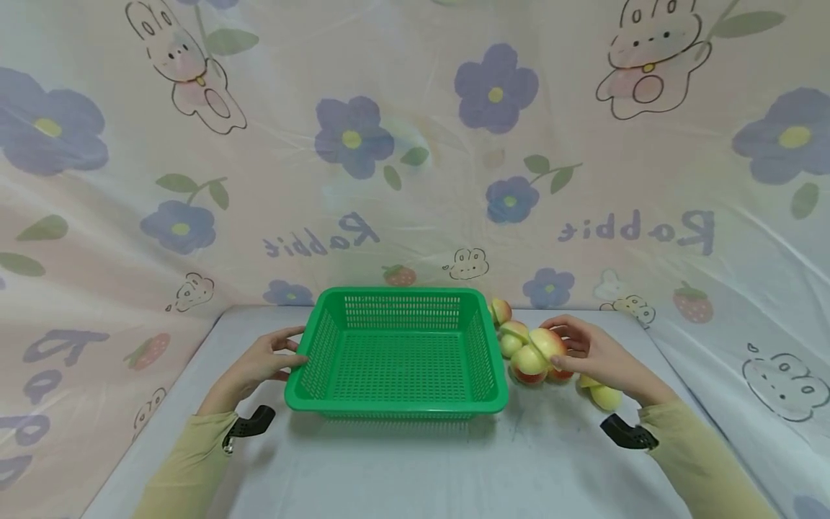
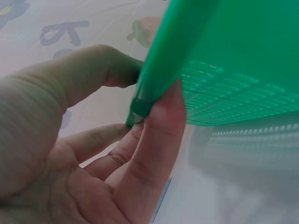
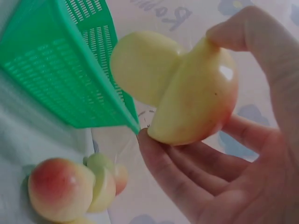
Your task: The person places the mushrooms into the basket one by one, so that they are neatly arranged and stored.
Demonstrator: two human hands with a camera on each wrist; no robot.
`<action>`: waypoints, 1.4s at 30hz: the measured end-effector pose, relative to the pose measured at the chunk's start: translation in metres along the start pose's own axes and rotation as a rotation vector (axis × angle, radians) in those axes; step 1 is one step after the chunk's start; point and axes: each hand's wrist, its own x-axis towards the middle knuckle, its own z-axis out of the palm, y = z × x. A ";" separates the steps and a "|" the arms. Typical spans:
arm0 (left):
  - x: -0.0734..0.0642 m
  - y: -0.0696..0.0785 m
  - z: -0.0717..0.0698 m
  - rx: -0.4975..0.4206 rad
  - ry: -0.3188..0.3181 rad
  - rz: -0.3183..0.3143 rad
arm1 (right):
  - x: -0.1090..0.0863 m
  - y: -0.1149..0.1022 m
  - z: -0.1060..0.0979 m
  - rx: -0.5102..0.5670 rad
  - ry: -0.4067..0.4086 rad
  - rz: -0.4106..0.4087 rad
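A green plastic basket (image 1: 395, 408) with slotted walls stands tilted toward me, its front bottom edge apparently off the table. My left hand (image 1: 256, 366) pinches its left rim (image 2: 173, 51) between thumb and fingers. To the right of the basket, my right hand (image 1: 599, 355) holds a yellow-red fruit (image 3: 201, 98) made of two halves set askew, thumb on top and fingertips below. Similar fruits (image 1: 513, 340) lie beside the basket's right wall, partly hidden behind it and the held one. Another yellow fruit (image 1: 604, 396) lies below my right wrist.
A white table (image 1: 389, 476) spreads beneath everything. Behind and at the sides hangs a curtain (image 1: 415, 202) printed with flowers and rabbits. Black wrist mounts (image 1: 629, 432) sit on both sleeves.
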 end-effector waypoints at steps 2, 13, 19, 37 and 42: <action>0.000 0.000 -0.001 0.003 0.002 -0.001 | 0.009 -0.002 0.002 0.008 -0.014 -0.005; 0.002 0.000 -0.002 0.043 0.001 0.001 | 0.051 -0.013 0.020 0.045 -0.078 -0.028; 0.002 0.001 -0.003 0.046 -0.015 0.002 | 0.070 -0.018 0.028 0.044 -0.103 -0.057; 0.001 0.000 -0.003 0.035 -0.022 0.002 | 0.132 -0.043 0.066 0.043 -0.201 -0.038; 0.001 0.000 -0.002 0.033 -0.020 0.002 | 0.151 -0.035 0.080 -0.005 -0.180 -0.010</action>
